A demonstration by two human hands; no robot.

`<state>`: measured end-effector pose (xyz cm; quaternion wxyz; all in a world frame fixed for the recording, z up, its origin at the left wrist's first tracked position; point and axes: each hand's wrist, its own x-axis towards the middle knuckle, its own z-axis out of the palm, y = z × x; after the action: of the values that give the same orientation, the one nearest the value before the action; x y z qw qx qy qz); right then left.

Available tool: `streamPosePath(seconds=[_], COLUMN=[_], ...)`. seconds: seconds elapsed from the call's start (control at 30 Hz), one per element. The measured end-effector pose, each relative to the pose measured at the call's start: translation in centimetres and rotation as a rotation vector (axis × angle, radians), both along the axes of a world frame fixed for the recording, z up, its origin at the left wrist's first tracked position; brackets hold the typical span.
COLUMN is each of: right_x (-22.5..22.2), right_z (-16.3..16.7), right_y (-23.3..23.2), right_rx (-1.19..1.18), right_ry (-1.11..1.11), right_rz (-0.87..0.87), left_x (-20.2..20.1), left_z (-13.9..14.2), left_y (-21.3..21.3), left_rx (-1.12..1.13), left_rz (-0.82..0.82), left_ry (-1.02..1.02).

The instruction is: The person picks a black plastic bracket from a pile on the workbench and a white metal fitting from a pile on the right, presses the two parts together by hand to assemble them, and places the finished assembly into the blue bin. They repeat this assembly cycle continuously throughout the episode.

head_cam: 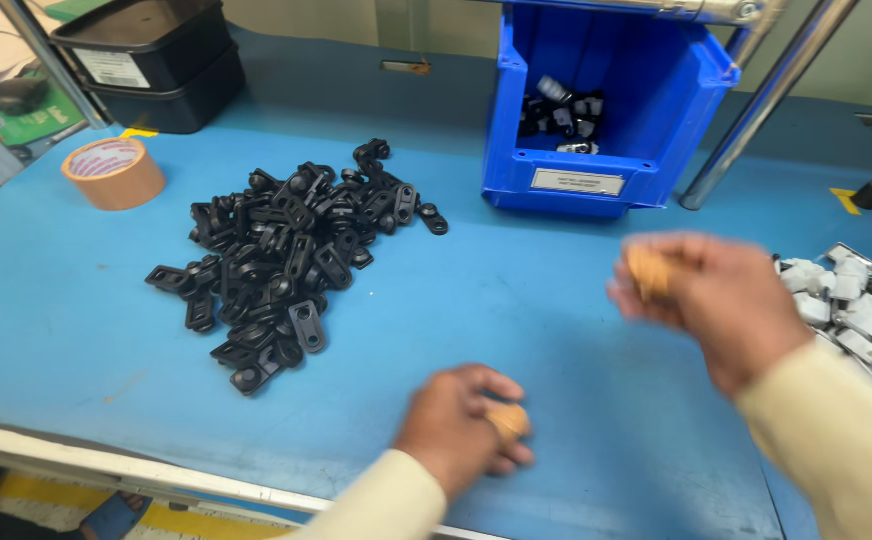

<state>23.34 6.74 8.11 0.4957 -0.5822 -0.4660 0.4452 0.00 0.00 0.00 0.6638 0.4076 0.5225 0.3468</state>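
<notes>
Hovering above the right side of the blue counter (556,300), the right hand (721,300) is blurred with motion, fingers curled with a tan covering on the fingertips; whether it grips anything I cannot tell. The left hand (461,430) rests near the front edge, loosely curled, a tan-wrapped fingertip showing, and I see no part in it either.

The heap of black clips (291,265) lies left of centre, well apart from both hands. A pile of white parts (856,310) sits at the right edge, just beside the right hand. A blue bin (606,100) stands at the back edge, a tape roll (114,172) near the back left corner, beside black trays (151,60).

As I judge it, the quick right hand could sweep white parts off the right edge, and the sprawling black heap could shed loose clips if nudged.
</notes>
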Motion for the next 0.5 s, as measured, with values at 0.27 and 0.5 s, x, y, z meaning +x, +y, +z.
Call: streamPosePath(seconds=[0.27, 0.5], right_x=[7.3, 3.5], right_z=[-25.0, -28.8], right_y=[-1.3, -14.0], right_rx=[-0.271, -0.016], right_ry=[-0.561, -0.694], right_rz=[-0.146, -0.2], left_x=[-13.2, -14.6], left_z=[-10.2, -11.9], left_y=[15.6, 18.3], left_rx=[0.691, 0.818], left_rz=[0.444, 0.239], left_ry=[0.913, 1.246])
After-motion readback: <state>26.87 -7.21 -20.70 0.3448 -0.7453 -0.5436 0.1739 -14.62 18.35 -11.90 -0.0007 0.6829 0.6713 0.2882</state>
